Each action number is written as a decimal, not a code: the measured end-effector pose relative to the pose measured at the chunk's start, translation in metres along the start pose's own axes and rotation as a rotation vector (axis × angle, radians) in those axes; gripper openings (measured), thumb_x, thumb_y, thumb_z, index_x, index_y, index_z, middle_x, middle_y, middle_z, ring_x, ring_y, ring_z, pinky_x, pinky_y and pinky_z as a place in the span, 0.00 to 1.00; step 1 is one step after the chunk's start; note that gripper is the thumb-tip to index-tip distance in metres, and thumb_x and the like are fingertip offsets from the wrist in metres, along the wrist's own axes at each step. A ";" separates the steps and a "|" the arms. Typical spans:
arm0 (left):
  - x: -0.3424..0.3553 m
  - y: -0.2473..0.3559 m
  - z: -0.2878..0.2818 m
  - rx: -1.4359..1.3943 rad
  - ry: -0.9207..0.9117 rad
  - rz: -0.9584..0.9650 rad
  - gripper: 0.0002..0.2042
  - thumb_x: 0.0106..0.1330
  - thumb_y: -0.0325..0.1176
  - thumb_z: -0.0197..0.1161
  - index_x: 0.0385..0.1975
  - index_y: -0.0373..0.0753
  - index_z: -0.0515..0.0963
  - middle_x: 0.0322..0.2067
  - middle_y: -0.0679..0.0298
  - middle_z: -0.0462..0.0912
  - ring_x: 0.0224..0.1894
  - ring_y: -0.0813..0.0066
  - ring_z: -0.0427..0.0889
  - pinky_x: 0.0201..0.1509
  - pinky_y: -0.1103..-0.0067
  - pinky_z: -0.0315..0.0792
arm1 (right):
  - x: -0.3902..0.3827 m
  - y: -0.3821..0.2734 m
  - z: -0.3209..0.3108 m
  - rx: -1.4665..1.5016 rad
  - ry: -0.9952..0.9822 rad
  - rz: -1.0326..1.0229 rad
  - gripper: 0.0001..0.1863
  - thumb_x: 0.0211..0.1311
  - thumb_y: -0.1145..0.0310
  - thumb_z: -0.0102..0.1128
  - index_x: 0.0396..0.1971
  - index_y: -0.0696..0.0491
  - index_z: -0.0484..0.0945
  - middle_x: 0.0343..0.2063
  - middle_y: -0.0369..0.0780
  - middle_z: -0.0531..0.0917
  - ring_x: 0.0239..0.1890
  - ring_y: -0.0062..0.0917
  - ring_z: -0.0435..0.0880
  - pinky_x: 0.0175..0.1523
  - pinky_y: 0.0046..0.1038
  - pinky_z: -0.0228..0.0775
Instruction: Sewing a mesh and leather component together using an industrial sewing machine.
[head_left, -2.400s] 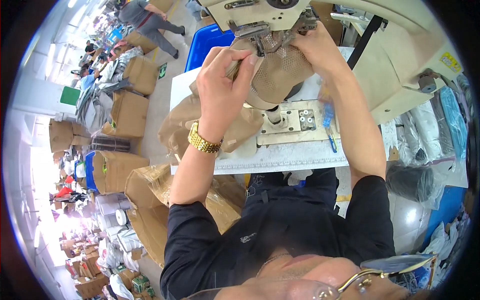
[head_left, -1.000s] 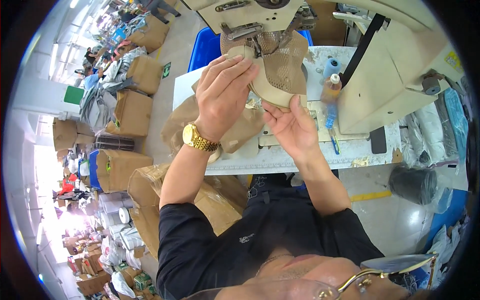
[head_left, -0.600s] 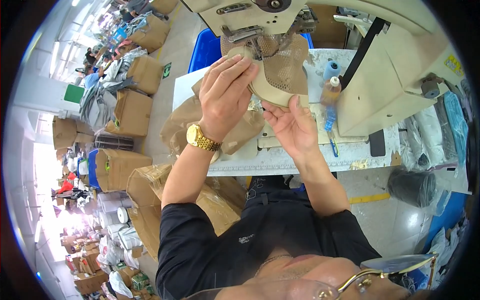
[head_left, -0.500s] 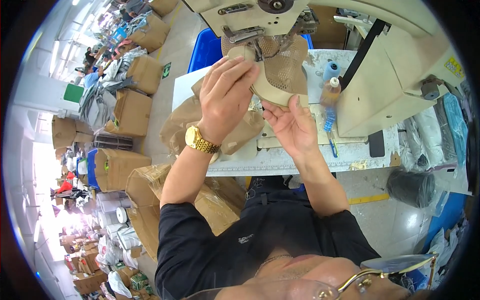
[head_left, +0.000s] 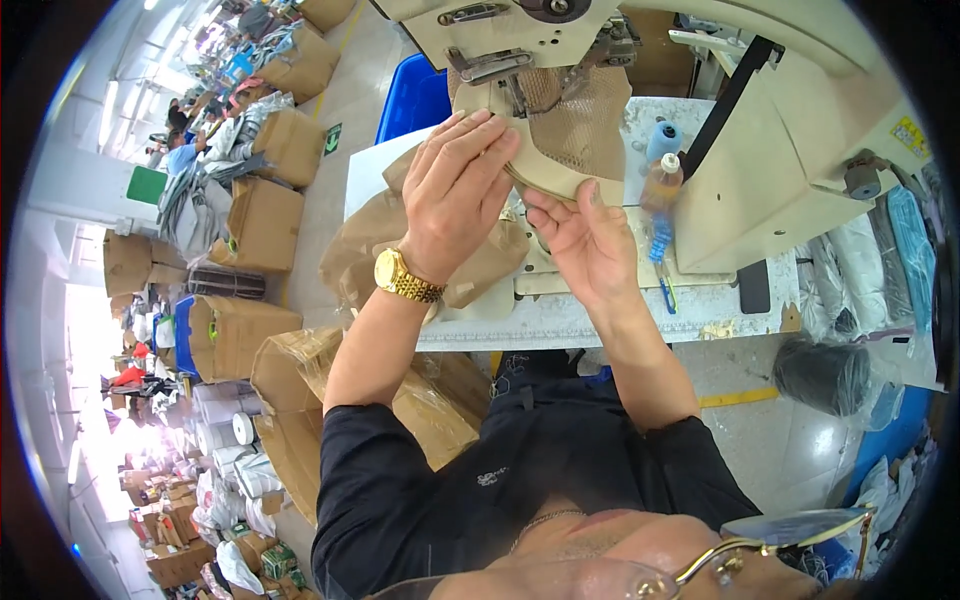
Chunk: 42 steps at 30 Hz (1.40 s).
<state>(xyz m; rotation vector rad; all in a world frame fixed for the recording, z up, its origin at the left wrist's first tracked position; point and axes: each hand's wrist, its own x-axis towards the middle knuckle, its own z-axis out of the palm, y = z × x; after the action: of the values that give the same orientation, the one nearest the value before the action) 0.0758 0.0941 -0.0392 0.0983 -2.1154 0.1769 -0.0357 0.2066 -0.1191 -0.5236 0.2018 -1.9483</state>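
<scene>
Under the sewing machine's head (head_left: 490,66) lies a tan mesh fabric piece (head_left: 580,130) with a smooth beige curved band along its near edge. My left hand (head_left: 452,185), with a gold watch on the wrist, bends its closely set fingers over the left part of the band, beside the needle area; its thumb is hidden. My right hand (head_left: 590,235) pinches the band's near right edge, thumb on top and fingers below. More tan fabric pieces (head_left: 370,245) lie in a loose heap on the white table (head_left: 560,328), partly beneath my left forearm.
Right of the work stand a blue thread cone (head_left: 662,140) and a small clear bottle (head_left: 660,190), with blue-handled snips (head_left: 667,290) and a dark flat phone-like object (head_left: 753,288) nearer me. A blue bin (head_left: 412,100) is behind the table; a cardboard box (head_left: 290,420) is at my left.
The mesh piece has turned slightly and shifted right under the machine head, its right side spreading farther out. Both hands have kept their hold and moved a little with it.
</scene>
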 end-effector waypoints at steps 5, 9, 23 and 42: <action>-0.004 0.000 0.002 -0.013 -0.003 0.008 0.14 0.47 0.22 0.70 0.37 0.39 0.85 0.42 0.62 0.84 0.48 0.63 0.82 0.56 0.67 0.77 | 0.001 0.000 0.000 -0.031 0.016 0.013 0.20 0.73 0.58 0.51 0.59 0.52 0.71 0.52 0.42 0.81 0.54 0.30 0.81 0.57 0.32 0.73; -0.006 -0.001 0.004 0.017 0.022 0.032 0.14 0.46 0.22 0.70 0.35 0.39 0.85 0.41 0.62 0.84 0.48 0.63 0.83 0.55 0.68 0.77 | 0.006 -0.008 -0.008 0.348 0.038 0.038 0.19 0.73 0.57 0.50 0.57 0.51 0.72 0.52 0.39 0.81 0.55 0.27 0.79 0.56 0.31 0.73; 0.003 -0.007 0.012 -0.090 0.074 -0.054 0.13 0.48 0.19 0.69 0.36 0.36 0.84 0.41 0.60 0.84 0.47 0.62 0.84 0.51 0.73 0.80 | 0.014 -0.009 -0.017 0.483 -0.019 0.100 0.17 0.74 0.57 0.48 0.53 0.51 0.75 0.50 0.38 0.83 0.51 0.26 0.82 0.53 0.32 0.75; 0.000 -0.005 0.010 -0.212 0.102 -0.122 0.13 0.49 0.17 0.67 0.35 0.36 0.84 0.40 0.60 0.84 0.47 0.62 0.84 0.50 0.72 0.79 | 0.006 0.001 -0.026 0.556 -0.033 0.109 0.22 0.71 0.52 0.51 0.59 0.47 0.71 0.57 0.38 0.78 0.58 0.28 0.75 0.54 0.34 0.71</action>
<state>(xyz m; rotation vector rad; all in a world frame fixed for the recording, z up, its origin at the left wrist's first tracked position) 0.0679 0.0877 -0.0436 0.0896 -2.0070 -0.1128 -0.0488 0.1988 -0.1408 -0.1716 -0.3215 -1.7849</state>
